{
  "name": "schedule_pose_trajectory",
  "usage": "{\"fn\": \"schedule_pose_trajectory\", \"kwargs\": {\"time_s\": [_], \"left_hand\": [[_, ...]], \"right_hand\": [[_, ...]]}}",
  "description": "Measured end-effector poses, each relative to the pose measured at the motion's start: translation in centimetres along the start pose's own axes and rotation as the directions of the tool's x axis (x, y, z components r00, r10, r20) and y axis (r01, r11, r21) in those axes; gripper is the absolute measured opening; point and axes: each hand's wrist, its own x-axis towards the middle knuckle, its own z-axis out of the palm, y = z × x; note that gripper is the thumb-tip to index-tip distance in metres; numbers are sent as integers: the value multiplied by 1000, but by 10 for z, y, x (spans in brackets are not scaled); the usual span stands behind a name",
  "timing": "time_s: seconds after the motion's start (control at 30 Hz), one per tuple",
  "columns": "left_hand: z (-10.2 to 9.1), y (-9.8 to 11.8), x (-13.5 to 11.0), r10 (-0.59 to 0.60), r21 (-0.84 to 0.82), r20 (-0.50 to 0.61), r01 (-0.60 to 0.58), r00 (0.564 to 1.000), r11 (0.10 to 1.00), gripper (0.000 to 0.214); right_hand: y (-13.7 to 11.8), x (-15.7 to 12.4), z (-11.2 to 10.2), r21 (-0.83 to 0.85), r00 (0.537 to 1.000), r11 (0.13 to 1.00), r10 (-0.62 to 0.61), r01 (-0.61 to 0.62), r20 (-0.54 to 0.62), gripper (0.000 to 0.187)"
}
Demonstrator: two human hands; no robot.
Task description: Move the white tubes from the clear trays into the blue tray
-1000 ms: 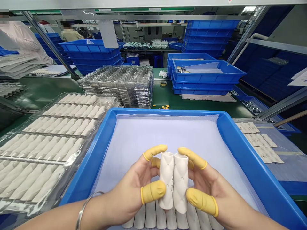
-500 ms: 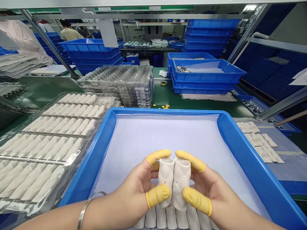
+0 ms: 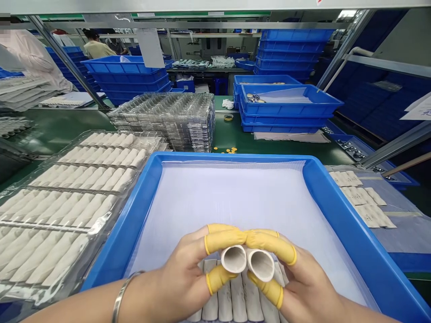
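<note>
Tubes [image 3: 233, 259], earlier upright, mouths now facing camera, left grip [image 3: 192, 265] and right grip [image 3: 303, 274] grasping one each

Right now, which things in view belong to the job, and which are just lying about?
Likely the job: two white hollow tubes in both hands; large blue plastic tray; clear plastic tray at left.

Apparently lying about: yellowish round tape roll; small yellow pieces; crumpled white wad.

From over here I count 1 left hand [image 3: 186, 269] and 1 right hand [image 3: 306, 278], 6 yellow finger cots [image 3: 225, 240] showing, 1 bracelet [image 3: 121, 293] and 2 held tubes [image 3: 233, 259]. I get 1 row of tubes [image 3: 237, 298] by the blue tray's [image 3: 232, 156] near edge, 5 rows in the clear tray [image 3: 145, 140] off its left edge, 3 rows of printed pieces [image 3: 357, 196] off its right edge, and 1 tape roll [image 3: 228, 119] on the bench [image 3: 222, 134].
</note>
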Motion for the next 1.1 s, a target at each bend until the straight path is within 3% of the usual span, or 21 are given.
{"fn": "schedule_pose_trajectory", "kwargs": {"time_s": [0.13,0.27,0.33,0.4,0.47,0.57,0.67,0.73,0.93,1.1], "left_hand": [[0,-1,-3,-10,-4,-36,9,999,1000,57],[-1,-2,-2,-113,-68,-135,104,984,992,39],[-3,-4,2,-244,-164,-220,211,944,964,28],[-6,-6,7,-430,-363,-279,321,858,875,23],[-6,-7,12,-568,-543,-247,374,785,752,24],[-4,-2,15,-642,-650,-122,428,757,628,26],[2,5,15,-686,-765,56,473,725,438,25],[5,8,13,-659,-793,124,473,742,384,34],[8,3,3,-491,-722,43,367,870,587,53],[5,6,-3,-467,-688,136,423,874,590,75]], "right_hand": [[0,-1,-1,-18,999,999,-39,39,5,54],[-4,-3,-2,-57,995,997,-62,58,-73,50],[-8,-5,-5,-51,987,998,-53,46,-149,47],[-11,-6,-7,-12,965,1000,-18,16,-263,37],[-12,-5,-9,79,935,996,55,-29,-350,23],[-8,-1,-6,237,926,968,165,-86,-339,19],[1,0,1,300,928,945,225,-132,-298,20],[8,-1,6,288,930,944,243,-161,-277,24],[11,-2,9,323,932,899,345,-296,-107,37],[4,-3,3,464,913,797,402,-386,68,53]]}}
